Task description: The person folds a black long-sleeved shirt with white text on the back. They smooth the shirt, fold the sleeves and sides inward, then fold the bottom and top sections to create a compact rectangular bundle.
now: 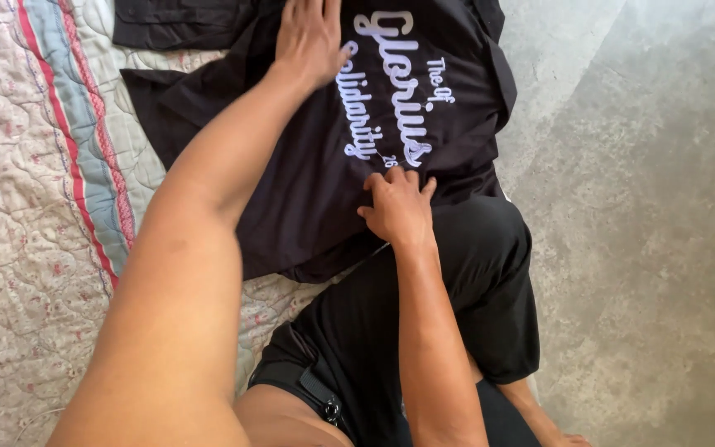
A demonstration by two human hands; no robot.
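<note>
1. On a quilt (26, 207) beside grey floor (647, 207), a black shirt (308, 182) lies spread.
2. Left hand (309, 37) presses it flat, fingers open, gripping nothing.
3. Right hand (399, 207) rests flat at its near edge, fingers open, against black shorts (457, 314).

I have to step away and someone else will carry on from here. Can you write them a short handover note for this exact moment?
Left hand: flat, palm down on the far part of the black shirt, fingers spread, holding nothing.
Right hand: pressed on the shirt's near edge, fingers bent on the fabric, next to the person's knee in black shorts.
Shirt: lies printed side up, white lettering showing, half on the quilted blanket, half toward the grey concrete floor. A sleeve sticks out to the left.
Done: shirt spread and mostly flattened.
Left: no fold shows yet; sleeve still out.
</note>
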